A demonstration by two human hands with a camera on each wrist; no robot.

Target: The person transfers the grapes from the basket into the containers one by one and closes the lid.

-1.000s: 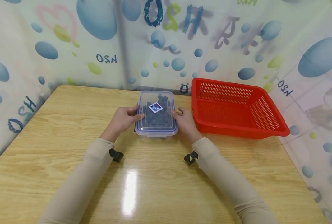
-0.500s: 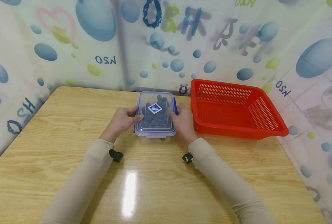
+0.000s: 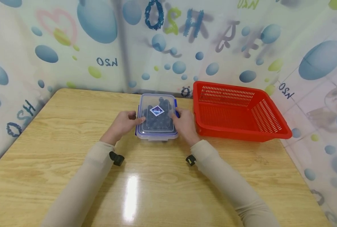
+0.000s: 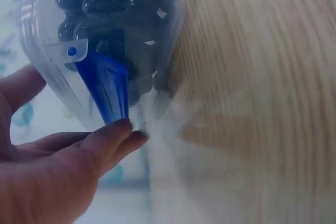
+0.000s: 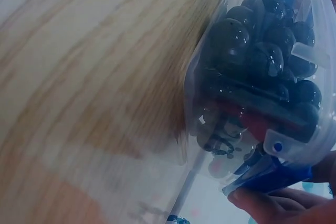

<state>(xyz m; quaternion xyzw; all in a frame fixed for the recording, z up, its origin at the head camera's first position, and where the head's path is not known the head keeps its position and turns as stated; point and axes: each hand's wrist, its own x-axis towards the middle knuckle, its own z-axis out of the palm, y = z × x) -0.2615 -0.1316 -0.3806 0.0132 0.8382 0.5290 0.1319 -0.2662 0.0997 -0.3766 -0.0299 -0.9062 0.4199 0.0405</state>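
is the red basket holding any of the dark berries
No, the red basket is empty in the head view; the dark berries sit inside the lidded clear container.

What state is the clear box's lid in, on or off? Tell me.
On. The lid sits flat on the clear box, its sticker facing up, while the left hand and right hand pull its blue side clips outward.

The tabletop (image 3: 72, 132) is viewed from above by the head camera, facing forward and down. The clear container (image 3: 157, 116) is seen very close from either side by the wrist cameras, and is shared by all three views.
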